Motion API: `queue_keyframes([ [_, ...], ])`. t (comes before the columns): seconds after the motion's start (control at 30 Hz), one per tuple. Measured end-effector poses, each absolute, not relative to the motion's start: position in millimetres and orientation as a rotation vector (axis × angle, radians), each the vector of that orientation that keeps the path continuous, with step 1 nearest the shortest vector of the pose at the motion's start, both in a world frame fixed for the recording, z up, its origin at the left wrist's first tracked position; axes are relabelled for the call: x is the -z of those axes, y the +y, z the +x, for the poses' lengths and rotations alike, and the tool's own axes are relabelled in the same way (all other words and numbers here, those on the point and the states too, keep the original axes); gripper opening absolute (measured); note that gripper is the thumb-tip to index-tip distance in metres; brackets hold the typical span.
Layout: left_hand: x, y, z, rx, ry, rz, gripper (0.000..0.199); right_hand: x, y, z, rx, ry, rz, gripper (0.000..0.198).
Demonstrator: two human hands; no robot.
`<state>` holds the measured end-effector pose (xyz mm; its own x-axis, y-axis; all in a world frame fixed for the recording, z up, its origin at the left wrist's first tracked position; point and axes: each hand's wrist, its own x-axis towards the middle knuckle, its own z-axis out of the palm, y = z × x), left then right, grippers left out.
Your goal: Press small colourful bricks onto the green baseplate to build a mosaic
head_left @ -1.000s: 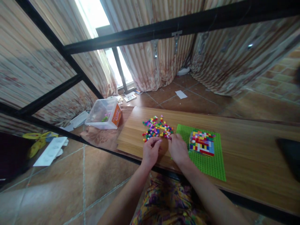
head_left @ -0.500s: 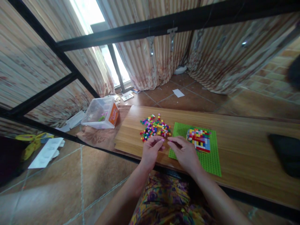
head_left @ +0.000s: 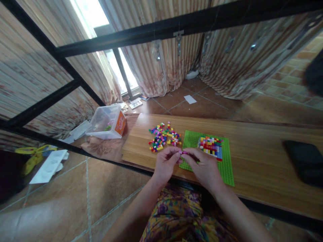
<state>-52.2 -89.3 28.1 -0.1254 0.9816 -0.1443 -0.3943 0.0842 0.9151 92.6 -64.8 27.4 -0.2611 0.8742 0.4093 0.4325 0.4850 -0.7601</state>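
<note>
Between the fingertips of both hands is a small pink-purple brick piece (head_left: 182,152); whether it is one brick or two pressed together I cannot tell. My left hand (head_left: 165,163) pinches its left side, and my right hand (head_left: 204,164) pinches its right side. They meet over the near left edge of a green baseplate (head_left: 225,168). On that plate stands a multicoloured brick build (head_left: 210,148), partly hidden behind my right hand. A loose pile of small coloured bricks (head_left: 163,136) lies on the table just beyond my left hand.
A clear plastic box (head_left: 104,122) with an orange label holds a few pieces left of the wooden table (head_left: 257,151). A black flat object (head_left: 302,161) lies at the table's right. Black metal bars (head_left: 126,37) cross the view in front of curtains.
My hands have come together, so the small pink pieces that were apart in each hand now meet at the fingertips. The view has shifted slightly.
</note>
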Motion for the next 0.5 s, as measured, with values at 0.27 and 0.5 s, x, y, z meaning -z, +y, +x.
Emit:
queue_keyframes([
  [0.27, -34.9, -89.5, -49.5, -1.372, 1.093, 0.760, 0.028, -26.5, -65.9, 94.1, -0.517, -1.972, -1.004, 0.024],
  [0.5, -37.0, -90.7, -43.8, -1.401, 1.128, 0.723, 0.028, -29.8, -68.4, 95.6, -0.488, -1.986, -1.032, 0.028],
])
